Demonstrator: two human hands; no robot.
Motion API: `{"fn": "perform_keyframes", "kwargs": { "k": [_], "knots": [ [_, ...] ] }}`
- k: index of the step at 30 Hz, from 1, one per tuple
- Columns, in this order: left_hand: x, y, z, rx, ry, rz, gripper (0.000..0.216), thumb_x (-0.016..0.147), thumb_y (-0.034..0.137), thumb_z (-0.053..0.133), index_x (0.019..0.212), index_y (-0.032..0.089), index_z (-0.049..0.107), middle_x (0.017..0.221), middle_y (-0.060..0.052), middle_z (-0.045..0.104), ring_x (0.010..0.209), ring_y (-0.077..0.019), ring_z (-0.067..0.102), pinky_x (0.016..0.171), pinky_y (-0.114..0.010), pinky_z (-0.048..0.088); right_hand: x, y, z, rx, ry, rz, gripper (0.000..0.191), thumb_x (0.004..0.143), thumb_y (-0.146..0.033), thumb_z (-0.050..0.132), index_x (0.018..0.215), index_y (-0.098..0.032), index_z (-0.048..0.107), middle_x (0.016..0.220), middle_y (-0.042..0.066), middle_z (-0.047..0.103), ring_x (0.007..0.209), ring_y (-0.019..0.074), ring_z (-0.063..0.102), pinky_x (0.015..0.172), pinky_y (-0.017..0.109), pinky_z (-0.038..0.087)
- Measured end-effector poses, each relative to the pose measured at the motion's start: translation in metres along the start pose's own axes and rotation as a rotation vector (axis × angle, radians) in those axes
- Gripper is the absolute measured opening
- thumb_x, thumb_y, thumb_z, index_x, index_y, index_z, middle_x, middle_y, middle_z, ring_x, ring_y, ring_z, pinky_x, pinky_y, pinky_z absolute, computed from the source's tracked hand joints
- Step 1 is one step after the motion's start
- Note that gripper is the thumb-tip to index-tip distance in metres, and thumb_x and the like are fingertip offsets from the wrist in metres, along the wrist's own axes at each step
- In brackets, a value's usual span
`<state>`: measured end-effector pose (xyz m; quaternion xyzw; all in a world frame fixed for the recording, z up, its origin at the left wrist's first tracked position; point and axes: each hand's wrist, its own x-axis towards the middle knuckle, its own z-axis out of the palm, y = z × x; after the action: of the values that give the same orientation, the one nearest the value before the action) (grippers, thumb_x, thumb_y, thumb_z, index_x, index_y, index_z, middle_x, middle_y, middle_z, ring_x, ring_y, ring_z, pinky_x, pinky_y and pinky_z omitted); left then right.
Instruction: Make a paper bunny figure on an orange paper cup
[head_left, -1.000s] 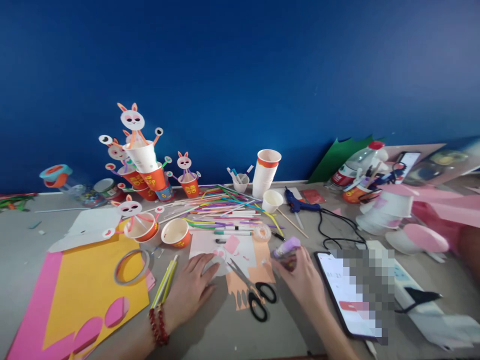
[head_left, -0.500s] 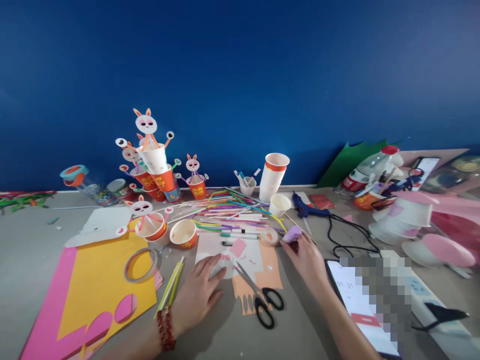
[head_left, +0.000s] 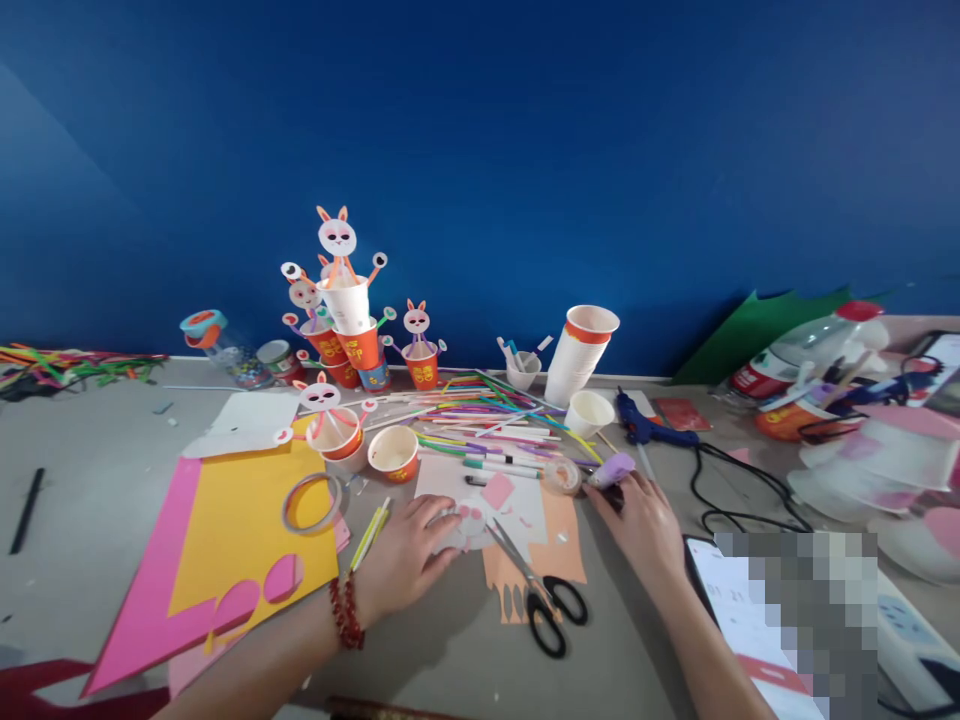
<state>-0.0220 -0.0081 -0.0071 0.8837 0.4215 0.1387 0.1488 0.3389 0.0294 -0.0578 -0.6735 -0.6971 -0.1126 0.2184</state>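
My left hand (head_left: 409, 555), with a red beaded bracelet at the wrist, lies open on the table. Its fingertips touch a small white paper cutout (head_left: 471, 520) with pink spots. My right hand (head_left: 643, 525) has its thumb and fingers closed round a small purple, rounded object (head_left: 613, 470); its lower part is hidden. Just left of that hand is a clear tape roll (head_left: 562, 476). Black-handled scissors (head_left: 546, 608) lie between my hands, across a peach paper piece (head_left: 568, 540) with cut slits. A pink paper scrap (head_left: 497, 490) rests on white paper.
Paper-cup rabbits (head_left: 334, 430) stand at the back left, near pipe cleaners (head_left: 495, 405). Yellow paper (head_left: 225, 520) and a grey tape ring (head_left: 309, 502) lie left. Stacked cups (head_left: 581, 355), a glue gun (head_left: 649, 425) with its black cord and a phone (head_left: 731, 610) are right.
The view has swung left, so everything appears farther right. Both hands keep about the same places on the table, the left over the cutout and the right at the purple object.
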Motion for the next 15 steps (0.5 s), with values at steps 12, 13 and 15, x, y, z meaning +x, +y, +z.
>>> {"fn": "perform_keyframes", "kwargs": {
  "k": [12,13,15],
  "knots": [
    [0.107,-0.005,0.009,0.13,0.063,0.049,0.019,0.097,0.02,0.047,0.106,0.017,0.064,0.108,-0.008,0.064,0.105,-0.0217,0.057,0.093,-0.035,0.048,-0.025,-0.031,-0.038,0.319,0.137,0.119,0.034,0.092,-0.049,0.051,0.106,-0.019,0.058,0.094,0.011,0.063,0.072,0.0228,0.06,0.068,0.036,0.052],
    [0.119,-0.005,0.012,0.148,0.055,0.047,0.017,0.096,0.018,0.049,0.101,0.016,0.065,0.103,-0.009,0.064,0.104,-0.0233,0.057,0.094,-0.037,0.047,-0.027,-0.035,-0.04,0.338,0.13,0.105,0.03,0.093,-0.046,0.052,0.105,-0.019,0.058,0.095,0.01,0.063,0.072,0.0222,0.06,0.067,0.035,0.052],
    [0.137,-0.005,0.018,0.181,0.041,0.036,0.014,0.093,0.015,0.052,0.094,0.013,0.066,0.098,-0.011,0.064,0.104,-0.0262,0.056,0.092,-0.04,0.046,-0.032,-0.04,-0.044,0.369,0.105,0.082,0.025,0.094,-0.042,0.051,0.105,-0.02,0.058,0.098,0.01,0.064,0.072,0.0218,0.06,0.068,0.035,0.052]
  ]
}}
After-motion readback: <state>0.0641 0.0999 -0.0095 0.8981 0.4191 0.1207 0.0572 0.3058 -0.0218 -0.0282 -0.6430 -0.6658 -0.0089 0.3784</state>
